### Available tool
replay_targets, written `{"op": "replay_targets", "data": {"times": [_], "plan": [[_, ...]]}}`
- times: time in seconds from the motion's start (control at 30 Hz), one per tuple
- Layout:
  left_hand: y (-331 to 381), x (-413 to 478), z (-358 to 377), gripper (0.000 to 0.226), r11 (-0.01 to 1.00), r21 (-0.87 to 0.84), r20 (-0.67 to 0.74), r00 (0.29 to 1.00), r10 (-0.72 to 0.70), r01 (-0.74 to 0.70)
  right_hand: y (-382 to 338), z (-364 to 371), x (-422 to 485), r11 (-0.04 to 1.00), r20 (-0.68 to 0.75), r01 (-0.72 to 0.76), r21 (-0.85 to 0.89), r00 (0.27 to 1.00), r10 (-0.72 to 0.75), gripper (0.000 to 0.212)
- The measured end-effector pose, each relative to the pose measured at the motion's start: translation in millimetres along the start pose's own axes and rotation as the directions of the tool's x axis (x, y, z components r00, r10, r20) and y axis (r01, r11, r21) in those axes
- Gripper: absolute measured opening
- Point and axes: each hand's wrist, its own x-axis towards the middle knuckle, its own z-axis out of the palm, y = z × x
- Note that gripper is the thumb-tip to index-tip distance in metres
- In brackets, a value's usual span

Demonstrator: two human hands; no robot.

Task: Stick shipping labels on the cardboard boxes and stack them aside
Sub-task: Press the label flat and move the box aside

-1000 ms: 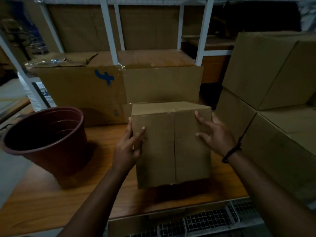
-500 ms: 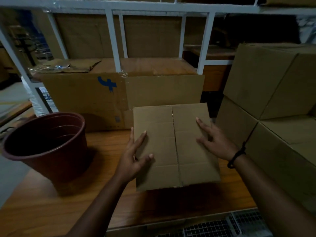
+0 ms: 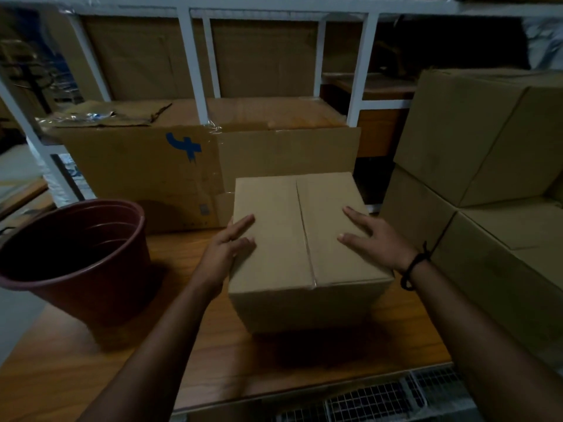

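Both your hands lie flat on the cardboard box [image 3: 283, 263] in the middle of the wooden table [image 3: 76, 379].

The red-brown pot [image 3: 70, 257] sits at the left, near the box but not touching it. Your left hand [image 3: 227, 249] lies on the box's left top edge, fingers straight, holding nothing. The box has its flaps shut, and you can see no label on top. It looks stiff, smooth and likely light, so it may slip. Take it by its two sides, low down. Your right hand [image 3: 376, 239] rests flat on top, fingers spread, gripping nothing. The stacked boxes [image 3: 487, 153] stand at the right.
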Motion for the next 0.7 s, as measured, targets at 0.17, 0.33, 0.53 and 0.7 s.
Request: {"op": "replay_targets", "data": {"times": [0.17, 0.33, 0.53, 0.7], "plan": [[2, 1, 3, 0.053, 0.994, 0.063, 0.038, 0.995, -0.095, 0.093, 6, 8, 14, 0.995, 0.097, -0.097, 0.02, 0.991, 0.095, 0.075], [-1, 3, 9, 0.053, 0.983, 0.114, 0.058, 0.986, -0.154, 0.146, 17, 13, 18, 0.986, 0.104, -0.157, 0.056, 0.983, 0.15, 0.082], [6, -11, 16, 0.055, 0.98, 0.17, 0.049, 0.992, -0.116, 0.106, 25, 4, 15, 0.983, 0.131, -0.144, 0.116, 0.983, 0.128, 0.073], [-2, -53, 12, 0.097, 0.919, 0.391, 0.031, 0.998, -0.058, 0.041, 31, -7, -31, 0.988, 0.127, -0.048, 0.149, 0.991, 0.029, 0.08]]}}
